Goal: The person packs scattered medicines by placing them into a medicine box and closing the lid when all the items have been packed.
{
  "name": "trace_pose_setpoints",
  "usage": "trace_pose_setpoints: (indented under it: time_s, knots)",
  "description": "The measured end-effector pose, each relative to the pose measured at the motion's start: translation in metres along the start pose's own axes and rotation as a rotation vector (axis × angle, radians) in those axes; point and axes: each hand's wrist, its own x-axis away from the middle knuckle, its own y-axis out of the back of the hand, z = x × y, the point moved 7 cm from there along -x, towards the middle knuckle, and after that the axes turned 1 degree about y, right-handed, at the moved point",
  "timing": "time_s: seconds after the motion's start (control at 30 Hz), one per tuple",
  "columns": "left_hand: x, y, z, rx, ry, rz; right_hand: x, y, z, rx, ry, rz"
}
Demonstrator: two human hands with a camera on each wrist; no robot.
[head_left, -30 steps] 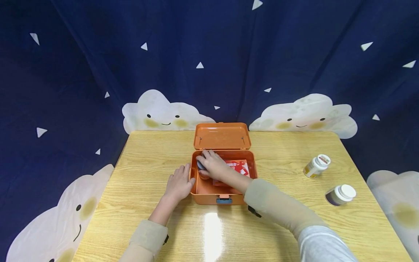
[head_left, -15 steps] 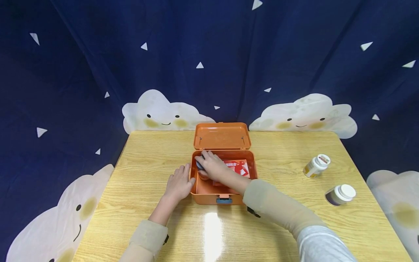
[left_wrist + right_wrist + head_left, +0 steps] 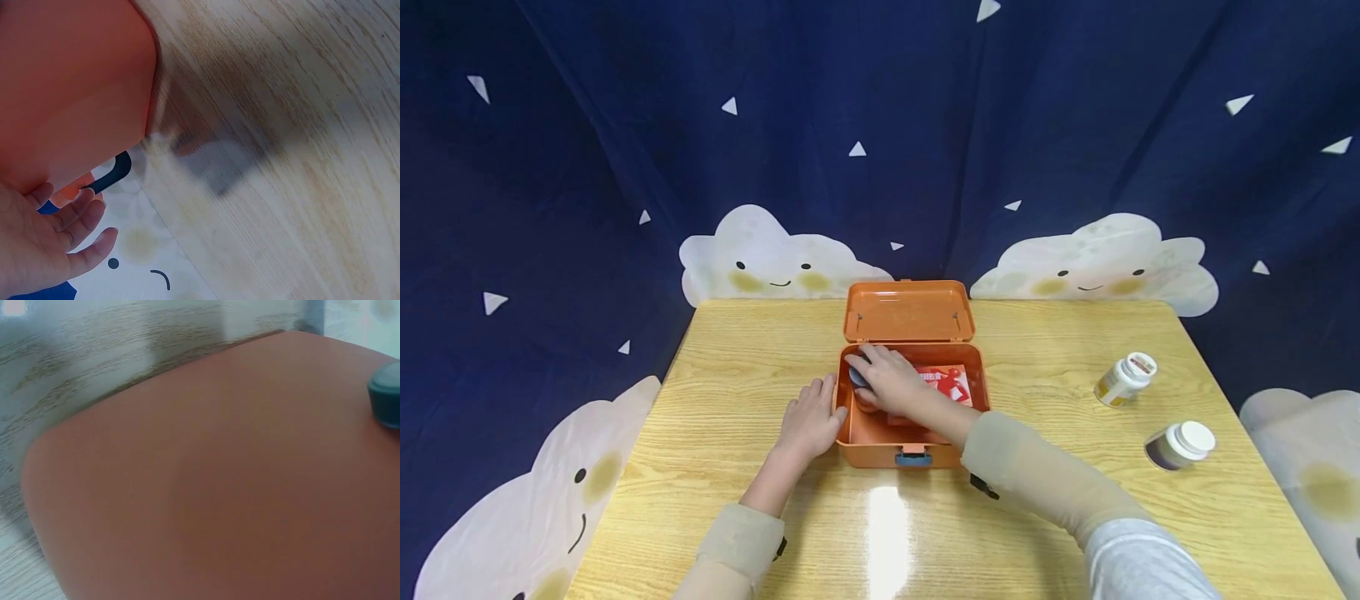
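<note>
An orange plastic box stands on the table with its lid swung back. Inside it my right hand grips a small bottle with a grey-blue cap at the left end; the fingers cover most of the bottle. Beside that hand lies a flat red carton with white print, partly under the forearm. My left hand rests against the box's left wall, fingers loosely extended; in the left wrist view its fingers lie near a dark handle. The right wrist view shows only the box's outer wall and blue latch.
On the right part of the wooden table stand two white-capped bottles, one with a yellow label and one with a dark label. A dark blue curtain with white clouds hangs behind the table.
Almost nothing differs. The fingers of my right hand have shifted very slightly left on the bottle; my left hand and the box stay put.
</note>
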Motion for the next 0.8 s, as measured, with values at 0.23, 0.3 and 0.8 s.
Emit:
trace_pose_setpoints:
  time_s: [0.23,0.3,0.8]
  knots:
    - [-0.001,0.001,-0.001,-0.005,-0.01,-0.014,0.009,0.017,-0.003,-0.02,0.016,-0.045]
    - [-0.001,0.001,-0.001,-0.004,-0.012,-0.013,0.013,0.022,-0.004,-0.035,0.03,-0.077]
    - [0.0,0.001,0.0,-0.005,-0.003,-0.017,0.04,0.055,-0.023,0.026,0.096,-0.187]
